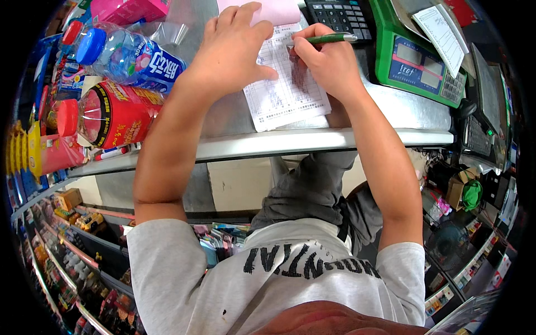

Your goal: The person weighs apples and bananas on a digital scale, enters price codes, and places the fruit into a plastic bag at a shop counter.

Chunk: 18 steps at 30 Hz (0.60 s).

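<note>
A pad of printed receipt forms (272,115) lies on the metal counter, with handwriting in its rows. Its pink sheet (280,11) is folded back at the far end. My left hand (230,56) is spread over the pad's left side, thumb and fingers apart, holding nothing. Between the thumb and fingers of my right hand (328,67) is a green pen (331,38), its writing end low over the form's right half. Whether the tip touches the paper is hard to tell. A black calculator (335,14) sits just beyond my right hand.
Left of my forearm stand a blue-capped plastic bottle (125,56) and a red-capped jar (121,115). A pink box (130,9) lies behind them. On the right are a green weighing scale (383,54), written slips (441,39) and a laptop (479,134). The counter's front edge (276,142) crosses below my forearms.
</note>
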{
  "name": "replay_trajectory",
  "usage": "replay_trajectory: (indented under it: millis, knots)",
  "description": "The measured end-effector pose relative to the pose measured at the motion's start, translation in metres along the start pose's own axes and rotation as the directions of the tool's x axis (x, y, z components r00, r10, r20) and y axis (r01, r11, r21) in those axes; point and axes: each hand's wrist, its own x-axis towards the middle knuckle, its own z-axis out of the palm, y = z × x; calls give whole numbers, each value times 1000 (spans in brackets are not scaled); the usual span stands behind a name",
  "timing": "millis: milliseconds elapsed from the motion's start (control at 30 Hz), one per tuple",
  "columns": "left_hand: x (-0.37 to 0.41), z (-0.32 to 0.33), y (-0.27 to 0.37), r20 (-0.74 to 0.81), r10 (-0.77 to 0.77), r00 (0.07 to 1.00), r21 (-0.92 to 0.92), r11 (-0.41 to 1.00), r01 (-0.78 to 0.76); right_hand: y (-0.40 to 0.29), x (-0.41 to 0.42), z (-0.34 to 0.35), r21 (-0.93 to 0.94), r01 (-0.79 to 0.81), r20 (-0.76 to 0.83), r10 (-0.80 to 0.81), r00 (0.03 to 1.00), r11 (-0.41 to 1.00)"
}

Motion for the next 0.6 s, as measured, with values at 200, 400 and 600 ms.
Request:
replay_trajectory:
  millis: [200, 400, 600]
  knots:
    - [-3, 3, 1, -21, -19, 1000, -10, 1000, 19, 11, -1, 6, 110, 17, -4, -17, 1000, 994]
    - [3, -7, 5, 43, -32, 999, -51, 998, 34, -14, -13, -6, 325, 130, -70, -113, 991, 937]
    - [-3, -11, 5, 65, -56, 996, -17, 998, 57, -30, -10, -79, 51, 518, -258, -490, 833, 854]
